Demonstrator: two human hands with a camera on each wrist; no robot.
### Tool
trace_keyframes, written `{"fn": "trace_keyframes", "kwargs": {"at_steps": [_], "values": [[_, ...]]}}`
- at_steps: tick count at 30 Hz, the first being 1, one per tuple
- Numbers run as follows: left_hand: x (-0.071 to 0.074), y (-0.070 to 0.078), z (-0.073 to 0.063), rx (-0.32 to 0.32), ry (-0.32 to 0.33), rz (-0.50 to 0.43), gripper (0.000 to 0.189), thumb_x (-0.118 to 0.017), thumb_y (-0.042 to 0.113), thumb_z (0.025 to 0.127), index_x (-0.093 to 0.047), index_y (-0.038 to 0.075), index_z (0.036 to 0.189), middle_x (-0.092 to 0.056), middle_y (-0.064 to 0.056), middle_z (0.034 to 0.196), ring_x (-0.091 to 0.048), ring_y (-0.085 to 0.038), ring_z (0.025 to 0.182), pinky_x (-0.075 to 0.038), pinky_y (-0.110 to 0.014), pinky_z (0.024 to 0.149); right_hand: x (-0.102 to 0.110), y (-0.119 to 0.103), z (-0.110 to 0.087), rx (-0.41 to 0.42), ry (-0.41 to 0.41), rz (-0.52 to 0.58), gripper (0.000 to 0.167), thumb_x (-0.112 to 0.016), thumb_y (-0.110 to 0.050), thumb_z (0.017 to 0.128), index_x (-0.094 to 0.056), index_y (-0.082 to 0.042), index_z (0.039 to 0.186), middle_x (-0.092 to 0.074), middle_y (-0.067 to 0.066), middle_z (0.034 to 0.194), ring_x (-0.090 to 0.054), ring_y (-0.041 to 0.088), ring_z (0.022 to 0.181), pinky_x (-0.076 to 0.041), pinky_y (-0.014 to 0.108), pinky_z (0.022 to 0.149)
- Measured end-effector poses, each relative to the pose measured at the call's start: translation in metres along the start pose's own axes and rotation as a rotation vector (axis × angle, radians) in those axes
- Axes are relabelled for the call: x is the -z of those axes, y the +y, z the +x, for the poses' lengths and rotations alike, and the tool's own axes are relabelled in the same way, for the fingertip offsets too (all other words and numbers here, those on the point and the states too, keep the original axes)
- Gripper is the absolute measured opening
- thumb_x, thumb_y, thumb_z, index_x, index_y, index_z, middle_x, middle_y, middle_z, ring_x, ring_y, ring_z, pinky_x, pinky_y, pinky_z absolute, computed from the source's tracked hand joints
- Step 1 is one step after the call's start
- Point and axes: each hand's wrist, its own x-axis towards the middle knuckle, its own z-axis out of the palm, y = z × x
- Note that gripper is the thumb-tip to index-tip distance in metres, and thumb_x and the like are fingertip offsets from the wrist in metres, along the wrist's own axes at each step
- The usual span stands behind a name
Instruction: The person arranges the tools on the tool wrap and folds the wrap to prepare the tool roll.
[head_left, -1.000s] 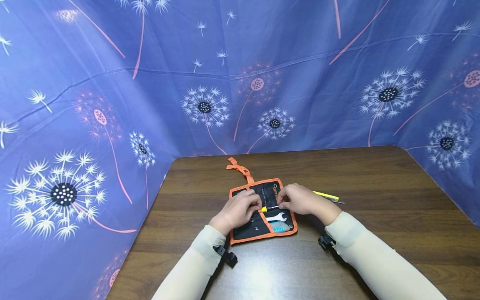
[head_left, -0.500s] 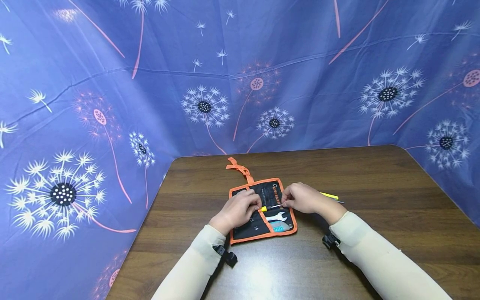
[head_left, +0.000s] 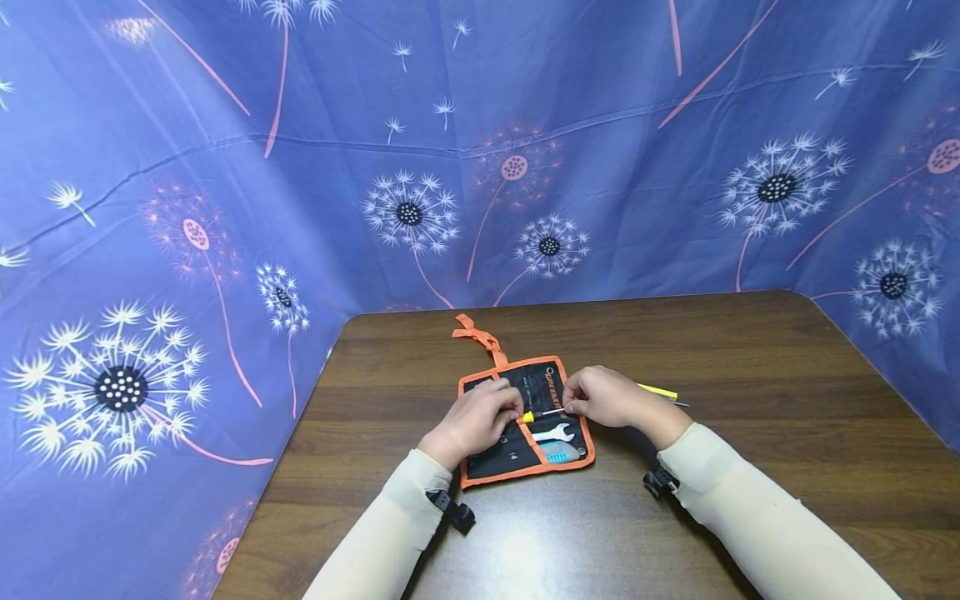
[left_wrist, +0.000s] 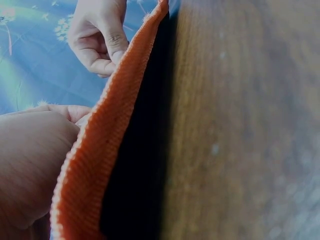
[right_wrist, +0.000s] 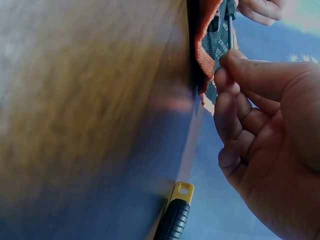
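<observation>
A black tool pouch (head_left: 487, 467) with orange edging lies unfolded on the table. My left hand (head_left: 478, 421) rests on it, fingers curled at the orange strip across its middle, seemingly gripping that strip; the fingertips are partly hidden. Just beside them shows the yellow end of a small screwdriver (head_left: 528, 417), the rest of its handle out of sight by the strip. With thumb and forefinger my right hand (head_left: 611, 398) pinches the tip of its metal shaft (right_wrist: 230, 35). Nearer to me, an open-ended wrench (head_left: 555, 434) and a teal-and-grey tool (head_left: 560, 452) poke out of the pockets.
Behind my right wrist lies a yellow tool (head_left: 660, 391) beside a thin metal rod; the right wrist view shows a yellow-and-black handle (right_wrist: 175, 212) there. Orange ties (head_left: 480, 337) stretch from the pouch's far edge. A blue dandelion-print cloth (head_left: 637, 208) hangs behind the wooden table (head_left: 750, 358).
My right hand has slid slightly right along the screwdriver's shaft to its tip, then stayed put. My left hand has kept its place on the pouch.
</observation>
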Motion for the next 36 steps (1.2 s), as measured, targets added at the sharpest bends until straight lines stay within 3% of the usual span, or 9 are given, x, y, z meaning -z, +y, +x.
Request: {"fn": "trace_keyframes", "kwargs": {"at_steps": [22, 36], "values": [[0.001, 0.003, 0.0, 0.003, -0.004, 0.004, 0.016, -0.07, 0.021, 0.102, -0.061, 0.03, 0.094, -0.05, 0.016, 0.091, -0.05, -0.005, 0.084, -0.045, -0.026, 0.076, -0.009, -0.016, 0.009, 0.066, -0.023, -0.045, 0.019, -0.074, -0.016, 0.099, -0.068, -0.021, 0.082, -0.06, -0.01, 0.076, -0.054, 0.009, 0.065, -0.046, 0.033, 0.064], [0.002, 0.003, 0.0, 0.0, -0.005, -0.014, 0.016, -0.069, 0.02, 0.103, -0.059, 0.029, 0.094, -0.048, 0.016, 0.091, -0.048, -0.005, 0.085, -0.044, -0.026, 0.078, -0.011, -0.022, 0.012, 0.066, -0.037, -0.054, 0.022, -0.073, -0.014, 0.1, -0.066, -0.02, 0.08, -0.059, -0.009, 0.074, -0.053, 0.009, 0.066, -0.045, 0.032, 0.065]]}}
